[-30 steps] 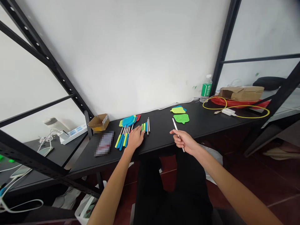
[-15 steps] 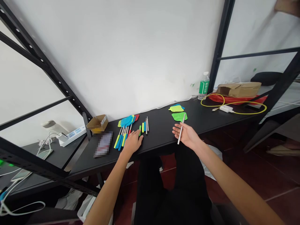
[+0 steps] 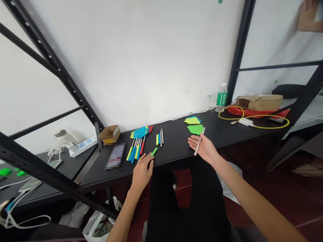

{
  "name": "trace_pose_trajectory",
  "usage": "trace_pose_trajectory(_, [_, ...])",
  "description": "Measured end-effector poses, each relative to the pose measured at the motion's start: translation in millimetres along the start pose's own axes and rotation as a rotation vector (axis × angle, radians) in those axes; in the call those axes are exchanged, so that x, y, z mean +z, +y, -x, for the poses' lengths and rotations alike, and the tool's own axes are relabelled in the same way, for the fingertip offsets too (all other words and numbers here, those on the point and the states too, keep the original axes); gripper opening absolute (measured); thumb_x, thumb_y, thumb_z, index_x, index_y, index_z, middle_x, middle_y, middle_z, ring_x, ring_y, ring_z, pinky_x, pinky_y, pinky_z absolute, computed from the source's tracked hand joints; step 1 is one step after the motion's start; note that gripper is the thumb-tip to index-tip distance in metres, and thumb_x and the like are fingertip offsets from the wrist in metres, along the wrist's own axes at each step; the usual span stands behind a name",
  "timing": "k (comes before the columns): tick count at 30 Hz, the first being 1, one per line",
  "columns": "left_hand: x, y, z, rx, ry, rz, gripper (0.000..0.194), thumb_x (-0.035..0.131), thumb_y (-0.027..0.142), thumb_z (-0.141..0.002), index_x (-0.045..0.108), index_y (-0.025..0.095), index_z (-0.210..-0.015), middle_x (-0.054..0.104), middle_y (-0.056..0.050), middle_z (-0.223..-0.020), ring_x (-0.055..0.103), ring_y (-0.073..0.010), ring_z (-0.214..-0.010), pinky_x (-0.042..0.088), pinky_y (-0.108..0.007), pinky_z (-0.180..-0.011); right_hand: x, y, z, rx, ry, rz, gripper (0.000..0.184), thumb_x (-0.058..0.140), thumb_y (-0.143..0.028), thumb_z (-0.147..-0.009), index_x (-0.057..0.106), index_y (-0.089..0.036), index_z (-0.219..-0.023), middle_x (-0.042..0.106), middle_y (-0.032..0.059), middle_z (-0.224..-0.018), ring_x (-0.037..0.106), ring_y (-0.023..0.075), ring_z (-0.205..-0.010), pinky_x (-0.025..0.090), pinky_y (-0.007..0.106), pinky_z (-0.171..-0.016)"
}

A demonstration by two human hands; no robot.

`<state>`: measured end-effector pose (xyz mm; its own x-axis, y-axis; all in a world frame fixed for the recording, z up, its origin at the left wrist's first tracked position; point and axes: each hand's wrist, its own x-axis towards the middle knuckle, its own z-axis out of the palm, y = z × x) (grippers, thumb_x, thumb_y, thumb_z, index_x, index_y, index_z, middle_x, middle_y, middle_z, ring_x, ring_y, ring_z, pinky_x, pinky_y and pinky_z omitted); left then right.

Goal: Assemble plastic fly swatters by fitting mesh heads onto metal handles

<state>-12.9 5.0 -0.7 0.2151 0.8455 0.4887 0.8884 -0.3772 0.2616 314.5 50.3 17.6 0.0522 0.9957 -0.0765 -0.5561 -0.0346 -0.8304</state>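
My left hand (image 3: 144, 168) is closed on a short green handle (image 3: 153, 152) near the table's front edge. In my right hand (image 3: 205, 147) a thin metal rod (image 3: 199, 144) is gripped at a slant by the thumb, the other fingers extended. Just beyond it lies a green mesh fly swatter head (image 3: 195, 129), with a yellow leaf-shaped head (image 3: 192, 120) partly over a blue one. A yellow handle (image 3: 157, 139), a blue handle (image 3: 159, 138) and two metal rods (image 3: 162, 137) lie mid-table. Several assembled fly swatters (image 3: 137, 144) are fanned out to the left.
A small open cardboard box (image 3: 109, 134) and a pixelated flat packet (image 3: 115, 156) are at the table's left end. Toward the right stand a water bottle (image 3: 221, 98), a yellow cable (image 3: 275, 127) and a brown box (image 3: 259, 102). Black metal posts (image 3: 242, 43) frame the table.
My left hand has drawn the green handle away from the other handles toward the table's front edge. The right hand still holds the rod. The camera view has shifted slightly.
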Motion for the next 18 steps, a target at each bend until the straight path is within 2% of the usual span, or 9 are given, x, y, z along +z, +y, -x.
trace_pose_trajectory(3, [0.4,3.4,5.4,-0.005,0.059,0.054,0.032,0.041,0.033,-0.101,0.072,0.029,-0.109,0.070,0.000,-0.128,0.056,-0.0271,-0.131,0.054,-0.043,-0.100,-0.7,0.0,-2.1,-0.066,0.004,0.055,0.039,0.056,-0.060,-0.089,0.069,-0.024,-0.084,0.065,0.0078,-0.077,0.065,0.0231,-0.079,0.057,0.038,-0.078])
trace_pose_trajectory(5, [-0.3,3.7,6.1,-0.008,0.071,0.082,0.032,0.042,0.033,-0.101,0.072,0.030,-0.110,0.072,0.001,-0.124,0.059,-0.0263,-0.127,0.054,-0.042,-0.098,-0.6,-0.5,-3.1,-0.107,0.010,0.094,0.040,0.061,-0.062,-0.085,0.069,-0.024,-0.080,0.050,0.0006,-0.059,0.054,0.0175,-0.059,0.056,0.038,-0.075])
trace_pose_trajectory(7, [-1.2,3.9,5.0,-0.028,0.071,0.101,0.033,0.043,0.032,-0.100,0.071,0.032,-0.118,0.073,0.001,-0.122,0.061,-0.0255,-0.123,0.055,-0.040,-0.095,-1.0,-0.8,-4.3,-0.154,0.025,0.124,0.039,0.067,-0.062,-0.082,0.070,-0.023,-0.077,0.034,-0.0051,-0.052,0.039,0.0127,-0.049,0.055,0.036,-0.073])
trace_pose_trajectory(8, [-1.5,4.4,3.9,-0.048,0.071,0.104,0.034,0.044,0.031,-0.099,0.070,0.033,-0.121,0.073,0.001,-0.122,0.062,-0.0253,-0.121,0.055,-0.040,-0.093,-1.6,-0.8,-5.0,-0.179,0.029,0.140,0.038,0.070,-0.061,-0.080,0.070,-0.023,-0.077,0.030,-0.0064,-0.052,0.036,0.0116,-0.048,0.055,0.035,-0.073])
trace_pose_trajectory(10, [-0.7,7.2,0.7,-0.085,0.066,0.099,0.035,0.047,0.028,-0.097,0.070,0.033,-0.123,0.074,0.000,-0.119,0.064,-0.0256,-0.118,0.055,-0.040,-0.091,-3.1,-0.5,-6.7,-0.239,0.023,0.178,0.037,0.073,-0.060,-0.077,0.071,-0.023,-0.080,0.034,-0.0062,-0.053,0.038,0.0119,-0.050,0.055,0.036,-0.073])
trace_pose_trajectory(12, [2.5,12.4,-3.2,-0.086,0.058,0.088,0.035,0.048,0.024,-0.094,0.072,0.032,-0.119,0.075,0.001,-0.116,0.063,-0.0263,-0.120,0.054,-0.042,-0.094,-4.6,1.0,-8.0,-0.275,0.006,0.218,0.038,0.075,-0.059,-0.075,0.072,-0.023,-0.084,0.043,-0.0038,-0.058,0.047,0.0144,-0.056,0.055,0.037,-0.074])
trace_pose_trajectory(15, [10.2,21.7,-7.5,0.018,0.025,0.086,0.038,0.045,0.019,-0.095,0.071,0.031,-0.121,0.073,0.001,-0.122,0.059,-0.0267,-0.127,0.048,-0.045,-0.103,-5.4,5.8,-7.5,-0.289,-0.012,0.265,0.035,0.080,-0.054,-0.072,0.071,-0.022,-0.083,0.060,0.0022,-0.074,0.056,0.0172,-0.068,0.056,0.038,-0.077])
trace_pose_trajectory(18, [16.2,26.5,-6.5,0.099,0.015,0.066,0.040,0.040,0.020,-0.099,0.067,0.031,-0.126,0.068,0.002,-0.132,0.054,-0.0261,-0.133,0.041,-0.048,-0.111,-4.3,11.5,-4.6,-0.328,-0.041,0.359,0.031,0.082,-0.048,-0.072,0.069,-0.021,-0.078,0.063,0.0040,-0.087,0.056,0.0158,-0.071,0.054,0.036,-0.078])
